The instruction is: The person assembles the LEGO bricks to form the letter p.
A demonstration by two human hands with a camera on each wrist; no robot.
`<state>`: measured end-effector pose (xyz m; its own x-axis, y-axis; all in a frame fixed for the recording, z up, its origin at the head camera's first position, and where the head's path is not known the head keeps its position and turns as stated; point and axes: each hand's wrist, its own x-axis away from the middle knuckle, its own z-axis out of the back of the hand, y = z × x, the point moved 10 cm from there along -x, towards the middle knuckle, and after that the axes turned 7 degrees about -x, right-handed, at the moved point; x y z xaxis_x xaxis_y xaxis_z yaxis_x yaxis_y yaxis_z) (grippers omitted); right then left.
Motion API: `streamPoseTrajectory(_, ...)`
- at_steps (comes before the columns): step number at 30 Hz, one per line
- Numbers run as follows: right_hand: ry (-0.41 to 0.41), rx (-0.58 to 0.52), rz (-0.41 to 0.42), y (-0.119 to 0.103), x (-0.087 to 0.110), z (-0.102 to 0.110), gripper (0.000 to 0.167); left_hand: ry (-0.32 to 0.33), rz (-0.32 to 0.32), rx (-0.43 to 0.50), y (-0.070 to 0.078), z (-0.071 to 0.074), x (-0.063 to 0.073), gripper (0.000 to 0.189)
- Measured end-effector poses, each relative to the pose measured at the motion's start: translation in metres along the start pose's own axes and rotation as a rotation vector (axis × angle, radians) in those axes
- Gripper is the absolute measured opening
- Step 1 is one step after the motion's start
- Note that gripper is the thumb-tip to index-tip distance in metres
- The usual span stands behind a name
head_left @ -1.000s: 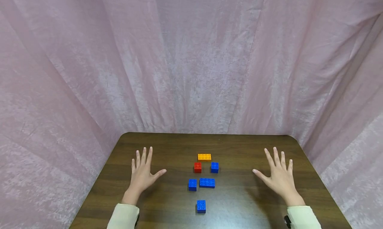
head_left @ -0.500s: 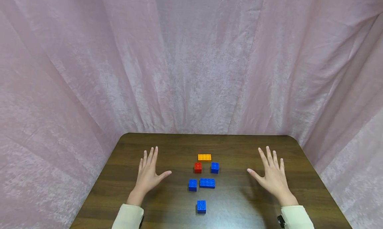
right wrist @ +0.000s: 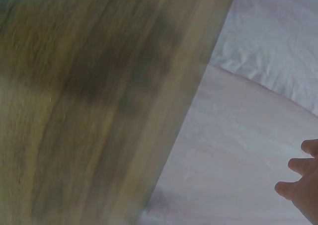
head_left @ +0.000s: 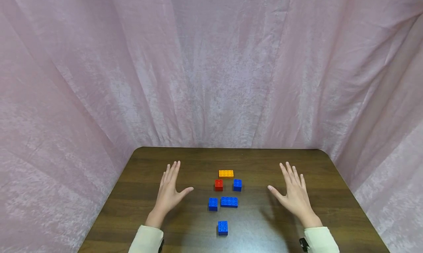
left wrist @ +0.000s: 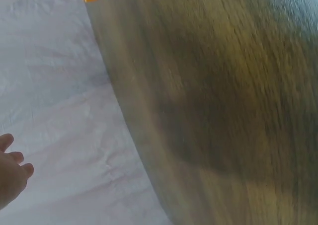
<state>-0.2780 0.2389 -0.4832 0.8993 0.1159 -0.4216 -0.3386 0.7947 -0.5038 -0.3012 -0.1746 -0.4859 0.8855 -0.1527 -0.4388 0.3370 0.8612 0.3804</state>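
Several toy building bricks lie apart on the brown table. An orange brick (head_left: 226, 174) is farthest back, with a red brick (head_left: 219, 185) and a small blue brick (head_left: 237, 185) in front of it. Nearer are another small blue brick (head_left: 213, 204) and a longer blue brick (head_left: 229, 202), side by side. One more blue brick (head_left: 223, 228) is closest to the person. My left hand (head_left: 168, 194) hovers left of the bricks, fingers straight and thumb spread. On the right, my right hand (head_left: 295, 196) mirrors it, also holding nothing. Only fingertips show in both wrist views.
The brown wooden table (head_left: 257, 161) has rounded far corners. Pink velvety curtains (head_left: 224, 69) hang behind it and along both sides. Each hand casts a shadow on the tabletop.
Both hands have moved inward toward the bricks, the left one rightward and the right one leftward. The bricks have stayed in place.
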Motion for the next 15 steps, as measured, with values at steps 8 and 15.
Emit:
streamPoseTrajectory(8, 0.029, -0.083, 0.031, -0.013, 0.001, -0.007, 0.090, 0.036, -0.018, 0.149, 0.008, -0.007, 0.002, 0.103)
streamPoseTrajectory(15, -0.002, -0.178, 0.011, -0.022, 0.002, -0.022, 0.086, -0.009, 0.037, 0.309, 0.012, -0.023, 0.008, 0.102)
